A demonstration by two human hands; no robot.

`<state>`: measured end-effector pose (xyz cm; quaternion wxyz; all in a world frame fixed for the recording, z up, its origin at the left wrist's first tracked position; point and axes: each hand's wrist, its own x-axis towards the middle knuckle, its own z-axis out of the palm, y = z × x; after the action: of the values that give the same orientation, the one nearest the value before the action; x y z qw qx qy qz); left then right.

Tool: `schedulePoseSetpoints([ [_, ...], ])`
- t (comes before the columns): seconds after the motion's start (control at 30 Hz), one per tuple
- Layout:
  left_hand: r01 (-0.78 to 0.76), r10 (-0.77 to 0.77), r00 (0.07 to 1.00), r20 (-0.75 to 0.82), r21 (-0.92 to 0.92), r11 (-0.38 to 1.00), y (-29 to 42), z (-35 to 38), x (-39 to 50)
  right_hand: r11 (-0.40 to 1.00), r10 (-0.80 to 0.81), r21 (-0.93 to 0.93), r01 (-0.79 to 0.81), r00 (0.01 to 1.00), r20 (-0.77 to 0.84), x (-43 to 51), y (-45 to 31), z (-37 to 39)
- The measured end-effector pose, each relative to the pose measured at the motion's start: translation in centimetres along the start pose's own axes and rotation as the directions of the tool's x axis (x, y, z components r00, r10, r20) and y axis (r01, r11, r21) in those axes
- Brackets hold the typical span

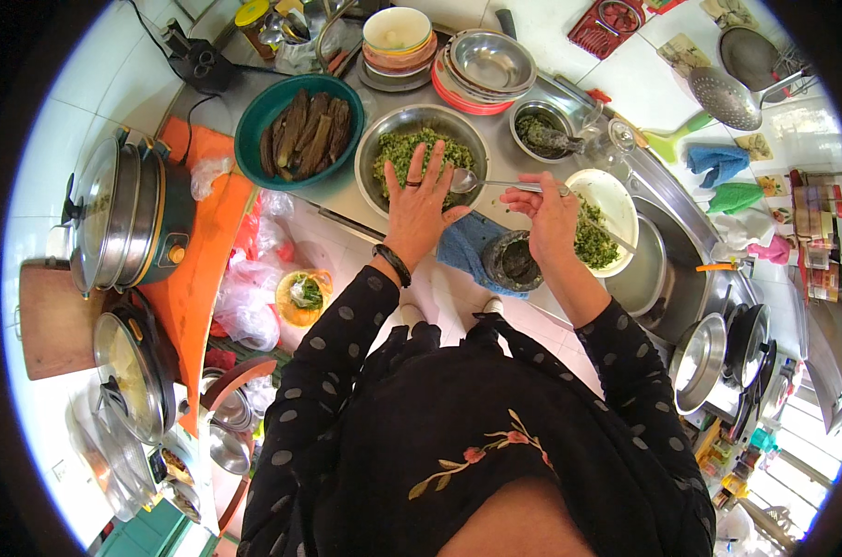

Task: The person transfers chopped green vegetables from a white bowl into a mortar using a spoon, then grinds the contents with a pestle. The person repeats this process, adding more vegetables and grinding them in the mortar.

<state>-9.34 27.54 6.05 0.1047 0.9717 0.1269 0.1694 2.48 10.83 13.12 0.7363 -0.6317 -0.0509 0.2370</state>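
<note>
My left hand (421, 202), fingers spread, is over a steel bowl (369, 188) of chopped green mixture (400, 150); whether it touches the mixture is unclear. In my right hand (551, 216) is a metal spoon (465, 181), its bowl above the steel bowl's right edge. A second thin utensil handle (612, 235) extends right of that hand, over a white bowl (626, 202) of chopped greens (593, 240); whether the hand holds it is unclear. Below the right fingers stands a stone mortar (515, 261) on a blue cloth (466, 244).
A green basin (243, 150) holds several dark, elongated pieces. Stacked bowls (396, 31) and metal dishes (494, 63) stand behind. A small steel bowl (563, 153) holds dark greens. The sink (685, 278) lies right; a steamer (125, 216) stands left on an orange surface (208, 257).
</note>
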Motion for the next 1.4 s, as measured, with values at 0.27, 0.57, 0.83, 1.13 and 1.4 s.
schedulePoseSetpoints([
  [0.27, 0.115, -0.131, 0.971, -0.199, -0.091, 0.989, -1.4, -0.2, 0.6, 0.992, -0.106, -0.058, 0.108, 0.994, 0.041, 1.4, -1.1, 0.0],
  [0.57, 0.262, -0.265, 0.964, -0.025, -0.079, 0.962, -2.8, 0.8, -0.7, 0.938, -0.202, -0.216, 0.272, 0.933, 0.299, -0.2, 0.1, 0.3],
  [0.83, 0.138, -0.149, 0.989, -0.018, -0.286, 0.948, -1.4, -1.6, -1.3, 0.6, -0.308, -0.405, 0.69, 0.666, 0.68, -2.1, 0.3, -0.1],
  [1.13, -0.049, 0.026, 0.998, -0.061, -0.412, 0.91, -1.7, -3.3, -0.2, 0.315, -0.288, -0.389, 0.866, 0.478, 0.83, -2.9, -0.2, 0.1],
  [1.4, 0.002, -0.014, 1.0, -0.026, -0.412, 0.911, -3.9, -1.8, 0.2, 0.324, -0.297, -0.37, 0.871, 0.464, 0.834, -4.1, -1.0, 0.0],
])
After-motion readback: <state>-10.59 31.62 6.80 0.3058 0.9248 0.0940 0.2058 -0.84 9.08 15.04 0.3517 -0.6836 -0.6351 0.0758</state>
